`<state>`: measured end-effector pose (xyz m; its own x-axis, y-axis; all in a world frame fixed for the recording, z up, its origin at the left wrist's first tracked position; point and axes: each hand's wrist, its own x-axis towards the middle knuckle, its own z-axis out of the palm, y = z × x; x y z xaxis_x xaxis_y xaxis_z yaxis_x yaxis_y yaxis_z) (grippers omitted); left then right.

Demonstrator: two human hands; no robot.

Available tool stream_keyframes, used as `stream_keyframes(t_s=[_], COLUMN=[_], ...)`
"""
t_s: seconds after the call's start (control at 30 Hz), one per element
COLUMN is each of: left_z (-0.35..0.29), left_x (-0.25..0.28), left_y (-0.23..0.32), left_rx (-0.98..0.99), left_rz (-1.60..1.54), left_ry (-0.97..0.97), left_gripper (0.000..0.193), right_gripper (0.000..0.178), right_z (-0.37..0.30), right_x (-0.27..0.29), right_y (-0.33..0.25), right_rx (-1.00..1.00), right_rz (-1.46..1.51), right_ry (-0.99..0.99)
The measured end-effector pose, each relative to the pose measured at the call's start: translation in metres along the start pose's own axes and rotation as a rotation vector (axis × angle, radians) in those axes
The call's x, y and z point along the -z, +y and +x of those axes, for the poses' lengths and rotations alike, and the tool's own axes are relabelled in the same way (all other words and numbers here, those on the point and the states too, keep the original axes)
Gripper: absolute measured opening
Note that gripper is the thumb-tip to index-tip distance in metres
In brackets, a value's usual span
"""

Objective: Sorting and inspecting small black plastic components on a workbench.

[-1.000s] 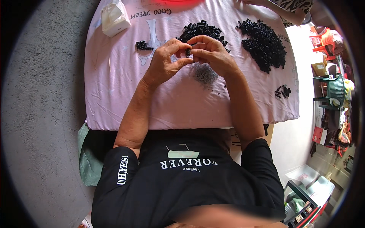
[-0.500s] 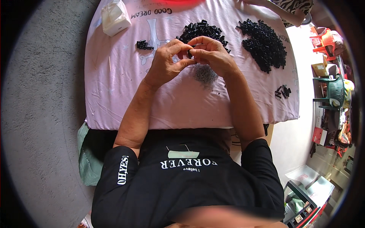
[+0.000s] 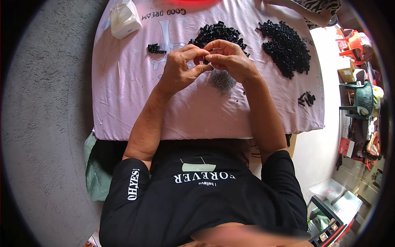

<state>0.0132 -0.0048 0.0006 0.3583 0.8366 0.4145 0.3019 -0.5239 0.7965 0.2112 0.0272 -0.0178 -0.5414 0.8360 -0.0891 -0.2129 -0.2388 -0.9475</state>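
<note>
My left hand [image 3: 182, 68] and my right hand [image 3: 233, 61] meet over the table, fingertips almost touching. Between them is a small black piece [image 3: 206, 60], pinched by both hands and partly hidden by the fingers. Just beyond my hands lies a heap of black pieces [image 3: 220, 33], short and block-like. Below my right hand a loose pile of tiny grey metallic bits [image 3: 223, 82] rests on the cloth; they are too small to name. A little cluster of black pieces [image 3: 155, 49] sits left of my left hand.
A pink printed cloth [image 3: 197, 117] covers the table. At the right are a large black heap [image 3: 286, 49] and a few scattered black pieces [image 3: 306, 99]. A white box [image 3: 125, 19] stands far left. Another person's arm [image 3: 304, 11] reaches in at the far right, and a green chair [image 3: 362, 100] stands beyond.
Both hands stay in nearly the same place, still pinching the small black piece. Only slight finger movement shows.
</note>
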Motion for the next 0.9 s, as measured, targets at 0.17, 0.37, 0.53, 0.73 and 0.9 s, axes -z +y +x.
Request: stream_keyframes(t_s=[0.17, 0.37, 0.53, 0.73, 0.9], left_z=[-0.0013, -0.0013, 0.0005, -0.0022, -0.0014], left_x=[0.0000, -0.0002, -0.0019, -0.0020, -0.0036], left_y=[0.0008, 0.0015, 0.0023, 0.0042, 0.0062], left_rx=[0.003, 0.005, 0.008, 0.013, 0.022], left_rz=[0.021, 0.011, 0.018, 0.008, 0.044], left_ry=[0.007, 0.011, 0.006, 0.029, 0.022], left_gripper=[0.031, 0.031, 0.031, 0.031, 0.031], right_gripper=[0.022, 0.022, 0.022, 0.022, 0.022], right_z=[-0.0001, -0.0016, -0.0030, -0.0009, -0.0027], right_x=[0.0000, -0.0005, 0.0007, -0.0016, 0.0012], right_y=[-0.0005, -0.0017, -0.0025, -0.0015, -0.0013], right_rx=[0.000, -0.008, 0.005, -0.002, 0.018], right_rz=[-0.013, -0.018, -0.053, -0.038, -0.048], right_ry=[-0.001, 0.006, 0.006, 0.013, 0.011])
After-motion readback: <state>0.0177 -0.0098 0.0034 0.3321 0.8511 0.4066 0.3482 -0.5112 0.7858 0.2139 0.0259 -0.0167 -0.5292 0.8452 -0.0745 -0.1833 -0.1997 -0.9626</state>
